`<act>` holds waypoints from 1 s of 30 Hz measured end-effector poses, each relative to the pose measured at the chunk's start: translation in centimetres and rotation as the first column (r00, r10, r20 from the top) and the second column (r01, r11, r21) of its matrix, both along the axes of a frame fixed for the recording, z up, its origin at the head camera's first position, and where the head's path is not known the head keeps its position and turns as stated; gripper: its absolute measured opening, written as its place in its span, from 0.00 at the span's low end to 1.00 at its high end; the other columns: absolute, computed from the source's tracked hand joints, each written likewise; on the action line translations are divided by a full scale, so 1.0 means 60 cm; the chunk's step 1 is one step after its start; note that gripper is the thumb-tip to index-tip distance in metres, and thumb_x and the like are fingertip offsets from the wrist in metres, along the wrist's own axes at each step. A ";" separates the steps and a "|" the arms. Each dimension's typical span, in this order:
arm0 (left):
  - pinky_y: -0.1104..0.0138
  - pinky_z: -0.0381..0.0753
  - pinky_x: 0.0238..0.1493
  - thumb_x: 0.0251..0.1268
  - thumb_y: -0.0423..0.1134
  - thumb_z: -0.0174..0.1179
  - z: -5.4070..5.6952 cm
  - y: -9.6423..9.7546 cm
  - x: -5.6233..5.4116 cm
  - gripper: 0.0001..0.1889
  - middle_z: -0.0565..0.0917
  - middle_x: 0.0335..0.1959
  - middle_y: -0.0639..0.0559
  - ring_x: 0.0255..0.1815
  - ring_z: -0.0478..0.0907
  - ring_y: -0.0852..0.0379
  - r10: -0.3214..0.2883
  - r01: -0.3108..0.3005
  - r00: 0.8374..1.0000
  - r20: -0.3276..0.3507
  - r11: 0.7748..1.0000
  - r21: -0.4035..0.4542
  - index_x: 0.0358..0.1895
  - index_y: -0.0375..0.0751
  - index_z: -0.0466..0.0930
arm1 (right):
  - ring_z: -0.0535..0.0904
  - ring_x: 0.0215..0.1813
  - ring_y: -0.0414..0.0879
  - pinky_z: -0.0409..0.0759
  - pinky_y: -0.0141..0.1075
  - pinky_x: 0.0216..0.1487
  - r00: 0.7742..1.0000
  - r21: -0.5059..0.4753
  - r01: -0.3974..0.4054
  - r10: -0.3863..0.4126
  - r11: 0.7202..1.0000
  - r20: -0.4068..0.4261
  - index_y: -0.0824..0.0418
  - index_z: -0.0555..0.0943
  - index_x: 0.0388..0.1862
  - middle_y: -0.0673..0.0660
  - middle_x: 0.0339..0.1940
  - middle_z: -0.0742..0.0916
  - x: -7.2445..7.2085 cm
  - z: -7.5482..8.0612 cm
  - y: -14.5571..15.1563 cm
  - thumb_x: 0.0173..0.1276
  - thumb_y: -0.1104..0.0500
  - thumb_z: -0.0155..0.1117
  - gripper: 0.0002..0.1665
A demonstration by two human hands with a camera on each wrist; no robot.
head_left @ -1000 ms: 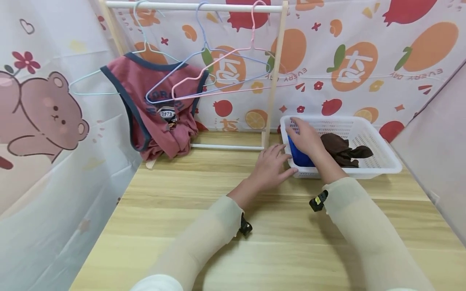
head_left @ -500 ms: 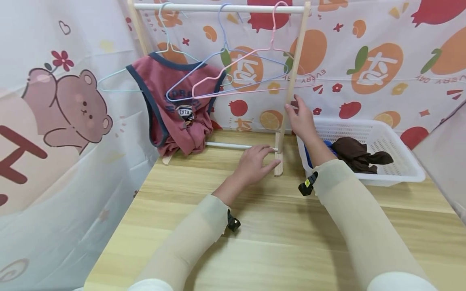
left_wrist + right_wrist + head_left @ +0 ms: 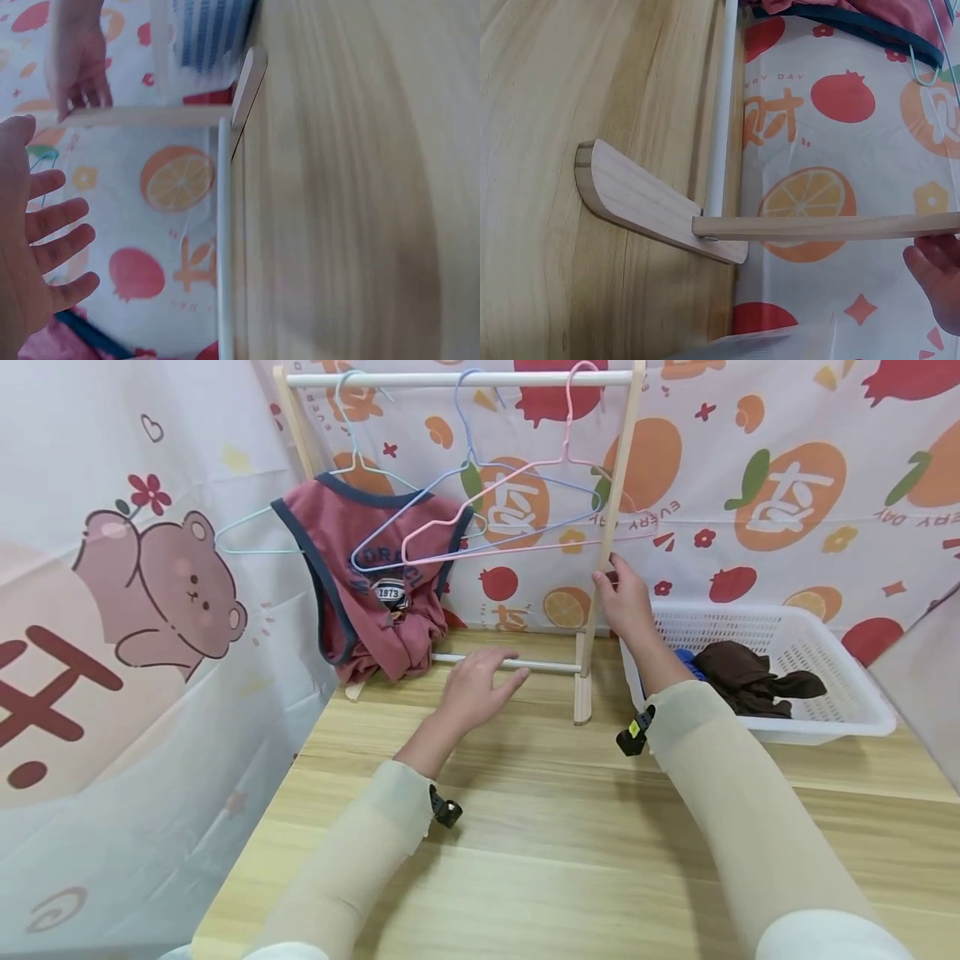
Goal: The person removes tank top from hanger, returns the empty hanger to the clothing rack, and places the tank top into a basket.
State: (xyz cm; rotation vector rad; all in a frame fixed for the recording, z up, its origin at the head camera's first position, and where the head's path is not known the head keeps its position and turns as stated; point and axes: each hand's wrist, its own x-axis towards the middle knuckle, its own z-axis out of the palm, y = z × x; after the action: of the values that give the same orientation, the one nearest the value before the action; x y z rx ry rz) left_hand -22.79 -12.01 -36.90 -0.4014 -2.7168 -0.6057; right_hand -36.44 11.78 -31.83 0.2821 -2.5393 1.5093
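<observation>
A small clothes rack (image 3: 619,477) with a white top bar stands at the back of the table. My right hand (image 3: 628,600) holds its right wooden post low down, thumb overlapping the front; the fingertips are partly hidden by the post. My left hand (image 3: 471,689) is in front of the white lower bar (image 3: 543,666), fingers spread with nothing in them, as the left wrist view shows. A dark pink sleeveless top (image 3: 382,560) with navy trim hangs on a mint hanger (image 3: 251,551). Beside it hang a blue hanger (image 3: 525,531) and a pink hanger (image 3: 495,557).
To the right of the rack, a white plastic basket (image 3: 862,722) holds a dark brown cloth (image 3: 738,677) and a blue one (image 3: 690,662). The wooden table (image 3: 525,860) extends in front. Printed cloth sheets (image 3: 720,460) rise behind and at the left.
My right hand has gone from the basket's left end to the rack's post. My left hand has moved left, away from the basket. The head view has shifted left.
</observation>
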 end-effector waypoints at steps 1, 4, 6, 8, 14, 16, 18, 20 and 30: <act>0.52 0.73 0.61 0.72 0.61 0.49 0.003 -0.008 0.000 0.24 0.83 0.58 0.54 0.60 0.78 0.51 0.011 -0.011 1.000 -0.025 1.000 0.003 0.59 0.51 0.80 | 0.76 0.55 0.52 0.77 0.43 0.58 1.000 0.013 -0.004 0.004 1.000 -0.007 0.52 0.59 0.78 0.62 0.57 0.79 -0.001 0.001 0.000 0.79 0.46 0.46 0.32; 0.55 0.79 0.44 0.71 0.56 0.50 0.016 -0.033 -0.001 0.20 0.88 0.45 0.55 0.44 0.84 0.52 0.046 -0.042 0.987 -0.153 0.999 0.029 0.51 0.50 0.85 | 0.76 0.50 0.52 0.78 0.43 0.53 0.999 0.047 -0.018 0.019 0.999 -0.026 0.56 0.63 0.75 0.63 0.53 0.79 -0.003 0.002 0.000 0.79 0.45 0.45 0.31; 0.56 0.77 0.32 0.69 0.52 0.51 0.026 -0.051 -0.001 0.17 0.89 0.35 0.54 0.32 0.84 0.53 0.069 -0.057 0.961 -0.268 0.997 0.054 0.43 0.49 0.87 | 0.75 0.48 0.52 0.79 0.43 0.51 0.999 0.062 -0.029 0.030 0.998 -0.025 0.58 0.65 0.73 0.63 0.52 0.79 -0.004 0.003 0.000 0.79 0.44 0.44 0.31; 0.57 0.74 0.23 0.66 0.48 0.52 0.038 -0.072 -0.001 0.16 0.88 0.28 0.53 0.24 0.82 0.53 0.093 -0.069 0.913 -0.397 0.995 0.075 0.36 0.47 0.88 | 0.75 0.49 0.52 0.79 0.43 0.52 0.999 0.070 -0.041 0.042 0.997 -0.014 0.60 0.66 0.72 0.63 0.53 0.78 -0.004 0.004 0.000 0.79 0.43 0.43 0.31; 0.56 0.71 0.18 0.64 0.45 0.52 0.087 -0.134 -0.004 0.17 0.85 0.20 0.47 0.17 0.78 0.49 0.149 -0.091 0.741 -0.655 0.988 0.123 0.26 0.39 0.85 | 0.75 0.55 0.54 0.80 0.46 0.56 0.997 0.089 -0.074 0.073 0.993 0.013 0.60 0.65 0.72 0.63 0.57 0.77 -0.006 0.004 0.009 0.78 0.42 0.44 0.33; 0.55 0.71 0.19 0.64 0.44 0.52 0.111 -0.151 -0.007 0.17 0.84 0.20 0.45 0.17 0.78 0.47 0.167 -0.089 0.703 -0.691 0.985 0.148 0.25 0.38 0.84 | 0.75 0.56 0.54 0.80 0.46 0.57 0.997 0.089 -0.081 0.080 0.993 0.015 0.61 0.64 0.73 0.64 0.58 0.77 -0.006 0.004 0.014 0.78 0.42 0.44 0.33; 0.54 0.70 0.20 0.64 0.44 0.52 0.138 -0.166 -0.012 0.18 0.83 0.19 0.45 0.17 0.78 0.46 0.183 -0.084 0.680 -0.710 0.982 0.172 0.24 0.37 0.84 | 0.75 0.58 0.54 0.80 0.46 0.58 0.996 0.078 -0.088 0.086 0.993 0.029 0.60 0.64 0.73 0.64 0.59 0.76 -0.006 0.005 0.018 0.78 0.42 0.45 0.34; 0.53 0.69 0.21 0.63 0.45 0.52 0.165 -0.181 -0.019 0.18 0.82 0.18 0.44 0.17 0.76 0.45 0.214 -0.083 0.661 -0.719 0.973 0.213 0.24 0.36 0.83 | 0.74 0.59 0.54 0.79 0.45 0.59 0.995 0.069 -0.091 0.088 0.993 0.047 0.60 0.63 0.74 0.63 0.59 0.75 -0.005 0.007 0.021 0.78 0.42 0.45 0.34; 0.64 0.69 0.41 0.68 0.47 0.55 0.275 -0.250 -0.064 0.18 0.81 0.35 0.42 0.36 0.75 0.50 0.306 -0.186 0.785 -0.538 0.946 0.266 0.47 0.34 0.80 | 0.74 0.60 0.55 0.79 0.47 0.59 0.990 0.013 -0.111 0.110 0.994 0.085 0.60 0.62 0.74 0.63 0.59 0.74 -0.007 0.003 0.015 0.77 0.42 0.46 0.34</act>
State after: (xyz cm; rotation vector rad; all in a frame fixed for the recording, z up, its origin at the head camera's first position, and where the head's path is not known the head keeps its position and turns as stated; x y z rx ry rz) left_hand -26.61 -26.99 -20.43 -0.1341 -2.0558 -0.5631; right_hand -36.89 12.67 -31.62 0.3752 -2.6440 1.5693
